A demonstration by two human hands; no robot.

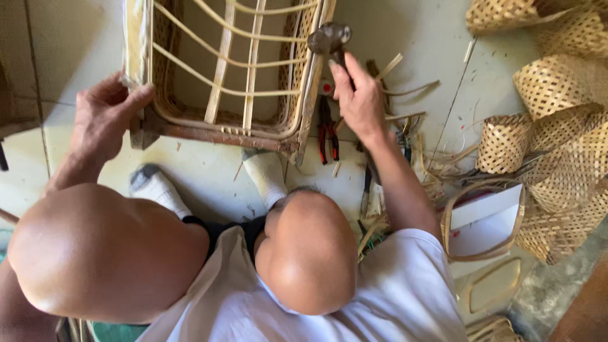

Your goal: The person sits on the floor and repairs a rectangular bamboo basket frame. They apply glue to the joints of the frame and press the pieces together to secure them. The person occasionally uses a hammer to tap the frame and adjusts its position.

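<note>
While we look down past our bent knees (304,253) and white socks (266,177) on the pale floor (202,171), our left hand (104,117) is clamped on the near left corner of a rattan frame (221,69), fingers curled over its rail and thumb on top. That frame stands tilted on the floor just beyond our feet, its dark wooden bottom edge nearest us and thin cane ribs crossing its open middle. Our right hand (361,101) is wrapped tight round the handle of a hammer (329,39), whose dark metal head sits against the frame's right rail. Under that wrist, red-handled pliers (327,136) lie flat on the floor beside the frame's right corner, with loose cane strips (405,88) scattered just past them. Farther right, a bent cane hoop (484,218) circles a white box, and woven baskets (557,126) are heaped along the far right edge.
</note>
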